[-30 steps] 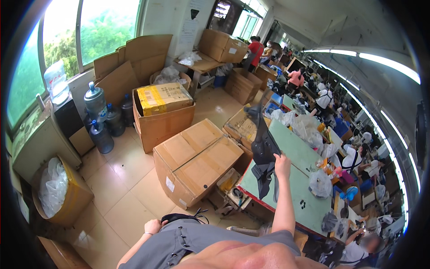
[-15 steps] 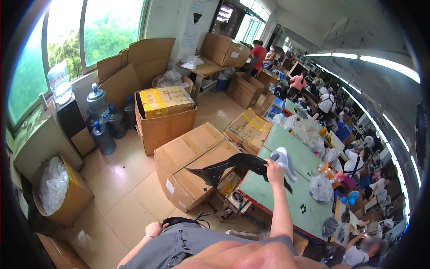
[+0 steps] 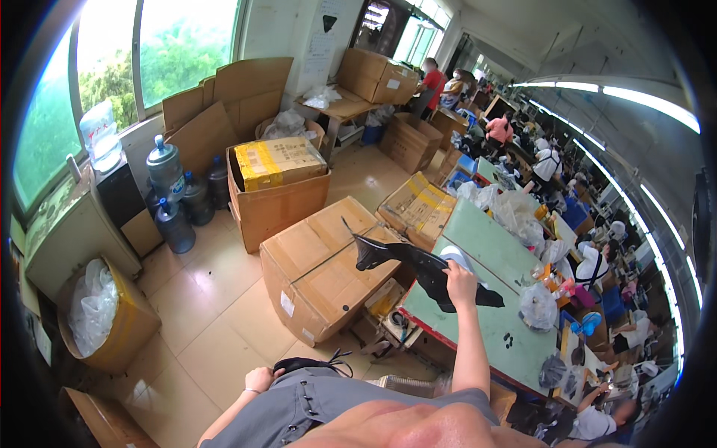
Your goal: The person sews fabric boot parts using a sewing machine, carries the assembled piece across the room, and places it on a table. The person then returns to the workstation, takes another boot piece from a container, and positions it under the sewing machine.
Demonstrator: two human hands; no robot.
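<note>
My right hand point(image 3: 461, 287) is raised over the green table's near left corner, closed on a floppy black strip of material point(image 3: 423, 270). The strip stretches left over a big carton and ends in a thin dangling cord; its other end hangs right of my hand. A pale grey-white curved piece point(image 3: 455, 257) shows behind my fingers; whether it belongs to the strip I cannot tell. My left hand point(image 3: 259, 379) stays low at my waist with curled fingers, against a black cloth-like item with loose cords point(image 3: 314, 364). What its fingers hold is hidden.
The green table point(image 3: 515, 351) carries small black pieces and plastic bags. Left of it stand a large closed carton point(image 3: 314, 261) and a taped carton point(image 3: 418, 209). Water bottles point(image 3: 175, 226) and a bag-filled bin point(image 3: 123, 313) are farther left. Several people work at the right.
The black strip has swung right and unfolded, its left end rising and its right end spreading over the table. The grey-white piece has moved left behind my right hand. My left hand has barely moved.
</note>
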